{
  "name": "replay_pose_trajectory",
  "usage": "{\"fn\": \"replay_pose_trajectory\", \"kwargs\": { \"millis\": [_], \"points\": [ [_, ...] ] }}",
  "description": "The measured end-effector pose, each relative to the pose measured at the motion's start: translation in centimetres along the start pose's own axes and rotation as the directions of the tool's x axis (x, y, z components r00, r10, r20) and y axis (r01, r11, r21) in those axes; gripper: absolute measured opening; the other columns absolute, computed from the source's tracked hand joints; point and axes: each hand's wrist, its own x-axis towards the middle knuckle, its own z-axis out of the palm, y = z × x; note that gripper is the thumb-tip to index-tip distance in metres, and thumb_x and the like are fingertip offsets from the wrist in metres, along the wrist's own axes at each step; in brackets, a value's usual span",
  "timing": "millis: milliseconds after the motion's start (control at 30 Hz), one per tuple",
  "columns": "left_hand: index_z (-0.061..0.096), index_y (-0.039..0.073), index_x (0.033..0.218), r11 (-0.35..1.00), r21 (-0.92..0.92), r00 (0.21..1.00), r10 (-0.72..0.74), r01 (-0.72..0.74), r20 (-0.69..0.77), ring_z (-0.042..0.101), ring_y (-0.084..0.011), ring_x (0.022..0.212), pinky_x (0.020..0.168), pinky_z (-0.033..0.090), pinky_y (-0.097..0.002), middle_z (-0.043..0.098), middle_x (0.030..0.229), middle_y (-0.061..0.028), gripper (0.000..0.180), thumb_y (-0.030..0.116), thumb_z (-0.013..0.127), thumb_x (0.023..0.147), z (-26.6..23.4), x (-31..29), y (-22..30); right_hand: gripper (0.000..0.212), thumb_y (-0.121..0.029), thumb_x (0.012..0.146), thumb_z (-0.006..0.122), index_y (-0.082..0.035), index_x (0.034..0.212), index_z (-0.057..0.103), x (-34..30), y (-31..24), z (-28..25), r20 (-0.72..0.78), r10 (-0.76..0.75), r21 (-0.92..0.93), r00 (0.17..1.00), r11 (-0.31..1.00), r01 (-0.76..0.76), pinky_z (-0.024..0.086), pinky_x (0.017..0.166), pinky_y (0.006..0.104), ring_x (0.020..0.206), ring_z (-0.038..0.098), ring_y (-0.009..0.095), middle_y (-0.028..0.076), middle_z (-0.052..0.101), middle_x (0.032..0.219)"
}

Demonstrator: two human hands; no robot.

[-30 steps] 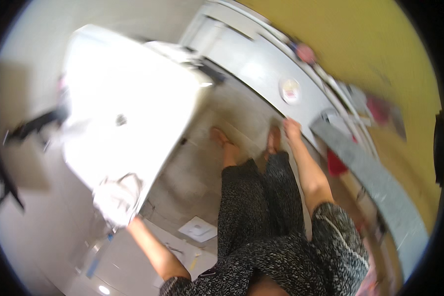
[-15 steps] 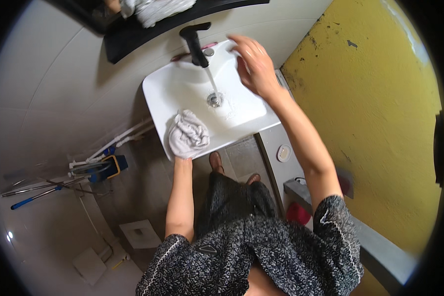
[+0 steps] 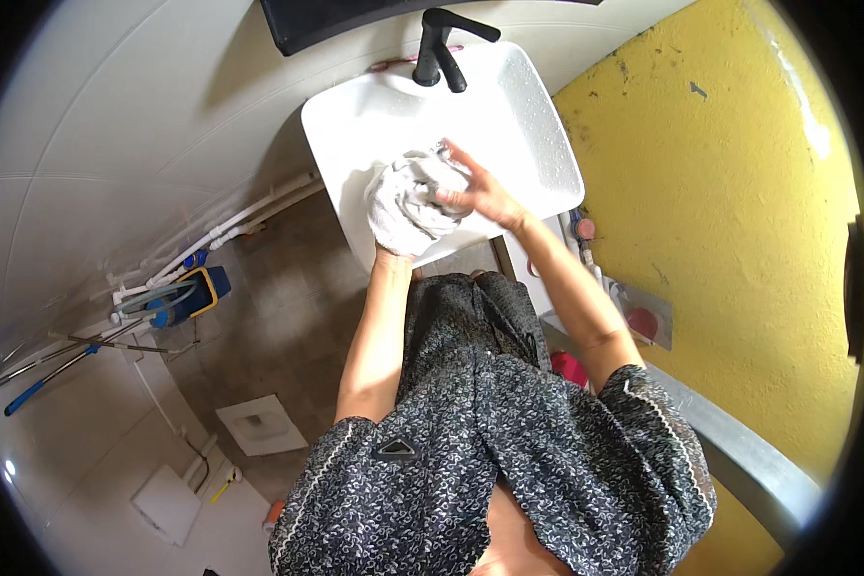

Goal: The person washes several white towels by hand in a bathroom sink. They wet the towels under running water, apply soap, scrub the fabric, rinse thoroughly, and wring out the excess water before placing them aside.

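A crumpled, wet-looking white cloth (image 3: 411, 206) is bunched up over the near left part of the white sink (image 3: 538, 134). My left hand (image 3: 392, 252) holds it from below; the cloth hides its fingers, and only the heel of the hand shows. From the right, my right hand (image 3: 490, 199) reaches to the cloth's edge with fingers and thumb spread apart, the tips at or against the fabric. A black faucet (image 3: 442, 53) stands at the sink's back edge, and no stream shows below its spout.
A pink toothbrush-like stick (image 3: 390, 65) lies behind the faucet. Above it juts a black shelf (image 3: 355, 17). White pipes (image 3: 245, 223), a blue bucket with a yellow rim (image 3: 204, 291) and blue-handled poles (image 3: 53, 372) are at the left. A yellow wall (image 3: 720, 192) bounds the right.
My right hand has come from beside the faucet down to the cloth. The water stream no longer shows. My left hand and the cloth have moved right and farther over the sink.
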Motion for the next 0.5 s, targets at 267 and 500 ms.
{"fn": "replay_pose_trajectory", "kwargs": {
  "millis": [267, 500],
  "points": [
    [0.040, 0.005, 0.136, 0.038, -0.926, 0.854, -0.403, 0.375, 0.329, 0.055, -0.0240, 0.108, 0.091, 0.047, -0.0411, 0.055, 0.127, -0.0105, 0.064, 0.055, 0.037, 0.095, 0.4, 0.9, -1.8, 0.038, -0.025, 0.097, 0.054, 0.005, 0.121, 0.051, 3.3, 2.4, 1.0, -0.123, 0.603, 0.976, 0.788, 0.219, -0.016, 0.050, 0.092, 0.0402, 0.101, 0.062, 0.025, 0.015, 0.062, 0.112],
    [0.048, 0.004, 0.130, 0.421, -0.844, 0.889, -0.438, 0.332, 0.131, 0.055, -0.0231, 0.112, 0.092, 0.050, -0.0341, 0.055, 0.123, -0.0103, 0.053, 0.046, 0.039, 0.099, 1.4, -1.1, -10.9, 0.047, -0.027, 0.083, 0.069, 0.004, 0.116, 0.058, -2.1, -7.0, 8.4, -0.355, 0.073, -0.345, 0.932, 0.916, -0.203, 0.045, 0.092, 0.0452, 0.113, 0.055, 0.036, 0.027, 0.060, 0.110]
  ]
}}
